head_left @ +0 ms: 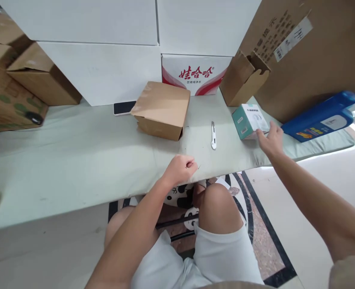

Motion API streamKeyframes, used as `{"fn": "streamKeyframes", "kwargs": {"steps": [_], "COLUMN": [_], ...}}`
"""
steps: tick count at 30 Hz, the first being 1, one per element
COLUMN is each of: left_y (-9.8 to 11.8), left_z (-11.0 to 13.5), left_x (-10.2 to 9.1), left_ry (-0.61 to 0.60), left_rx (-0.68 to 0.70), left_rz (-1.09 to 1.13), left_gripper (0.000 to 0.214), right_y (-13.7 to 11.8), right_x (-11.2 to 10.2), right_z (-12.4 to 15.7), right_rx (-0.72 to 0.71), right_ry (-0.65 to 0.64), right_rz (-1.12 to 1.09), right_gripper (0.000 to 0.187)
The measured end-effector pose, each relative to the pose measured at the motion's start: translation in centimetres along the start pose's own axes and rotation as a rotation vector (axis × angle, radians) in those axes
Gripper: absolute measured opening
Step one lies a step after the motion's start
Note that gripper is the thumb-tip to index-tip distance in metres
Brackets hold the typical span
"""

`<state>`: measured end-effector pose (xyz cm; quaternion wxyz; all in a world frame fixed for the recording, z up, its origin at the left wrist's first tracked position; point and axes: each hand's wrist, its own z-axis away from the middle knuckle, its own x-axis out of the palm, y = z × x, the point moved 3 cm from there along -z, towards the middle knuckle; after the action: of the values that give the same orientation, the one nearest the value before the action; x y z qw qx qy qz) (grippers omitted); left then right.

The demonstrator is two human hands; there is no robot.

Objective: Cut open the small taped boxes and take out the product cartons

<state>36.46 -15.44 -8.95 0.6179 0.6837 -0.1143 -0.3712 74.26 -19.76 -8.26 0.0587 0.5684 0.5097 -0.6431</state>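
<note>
My left hand rests as a loose fist on the front edge of the pale green table, with nothing visible in it. My right hand reaches to the right and touches a small teal and white box with its fingertips; whether it grips the box is hidden. A white utility knife lies on the table between my two hands. A closed brown cardboard box sits behind my left hand.
A phone lies flat left of the brown box. White boxes are stacked at the back, one with red print. An open small carton, a large cardboard sheet and a blue package crowd the right. Cartons sit at left.
</note>
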Motion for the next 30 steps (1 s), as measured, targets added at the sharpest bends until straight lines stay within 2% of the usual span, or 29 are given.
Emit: {"fn": "streamKeyframes", "kwargs": {"steps": [5, 8, 15, 19, 24, 28, 30], "left_y": [-0.5, -0.7, -0.7, -0.8, -1.4, -1.8, -1.8], "left_z": [-0.4, -0.9, -1.9, -2.3, -3.0, -3.5, -3.6], "left_x": [0.2, -0.1, -0.3, -0.6, -1.0, -1.1, -1.2], "left_ry": [-0.043, -0.038, -0.047, -0.056, -0.086, -0.078, -0.064], "left_rx": [0.005, -0.018, -0.053, -0.083, -0.092, -0.103, -0.098], "left_rz": [-0.141, -0.145, -0.012, 0.072, 0.122, 0.128, 0.139], "left_gripper": [0.036, 0.036, 0.035, 0.036, 0.036, 0.037, 0.037], "right_y": [-1.7, -2.9, -6.0, -8.4, -11.3, -12.5, -13.0], "right_x": [2.3, 3.4, 5.4, 7.8, 11.1, 12.1, 11.7], "right_z": [0.6, -0.8, -7.0, -10.5, -14.8, -16.7, -16.6], "right_rx": [-0.018, 0.018, -0.009, -0.026, 0.036, 0.033, -0.033], "right_ry": [-0.098, -0.157, -0.184, -0.179, -0.164, -0.214, -0.194], "right_rz": [0.352, 0.507, 0.504, 0.491, 0.539, 0.648, 0.738], "right_gripper": [0.092, 0.097, 0.095, 0.093, 0.101, 0.103, 0.102]}}
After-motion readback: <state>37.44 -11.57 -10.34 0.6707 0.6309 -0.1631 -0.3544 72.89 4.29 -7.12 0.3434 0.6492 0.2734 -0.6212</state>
